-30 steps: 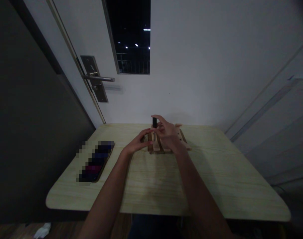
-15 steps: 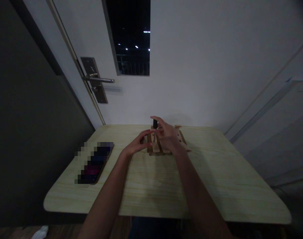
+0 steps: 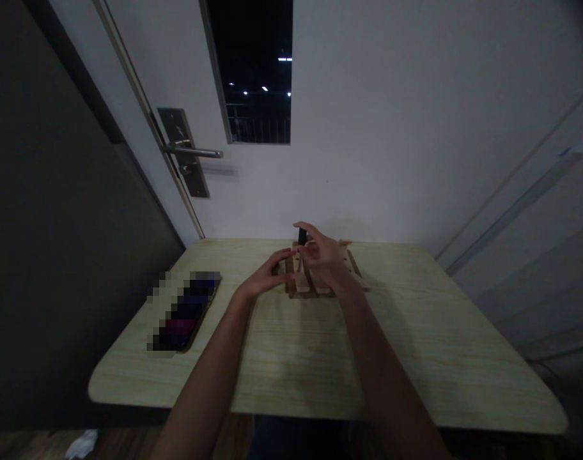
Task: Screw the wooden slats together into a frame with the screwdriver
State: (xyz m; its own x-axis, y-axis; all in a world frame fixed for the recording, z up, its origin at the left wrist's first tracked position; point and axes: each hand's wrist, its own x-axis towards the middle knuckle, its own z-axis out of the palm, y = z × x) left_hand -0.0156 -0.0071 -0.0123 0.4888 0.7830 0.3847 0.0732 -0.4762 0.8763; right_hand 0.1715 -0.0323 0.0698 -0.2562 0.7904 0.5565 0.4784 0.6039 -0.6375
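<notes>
My right hand (image 3: 326,255) is closed round a screwdriver (image 3: 302,237) with a black handle, its index finger lying over the top. The screwdriver stands nearly upright, and its metal shaft points down at the left slat of a wooden assembly (image 3: 302,282). Where the tip meets the wood is too small to make out. My left hand (image 3: 267,275) holds the left side of that assembly, thumb and fingers apart on either side of the shaft. Dark holes show in the slats, and my right hand hides the middle part.
A phone (image 3: 188,313), partly pixelated, lies on the left of the light wood-grain table (image 3: 282,358). Behind the table's far edge stands a white door (image 3: 378,140) with a metal handle (image 3: 195,152) and a dark window (image 3: 257,70). Something white (image 3: 83,443) lies on the floor at lower left.
The whole view has shifted slightly. Both hands keep their places at the wooden assembly, and the screwdriver is still upright in my right hand.
</notes>
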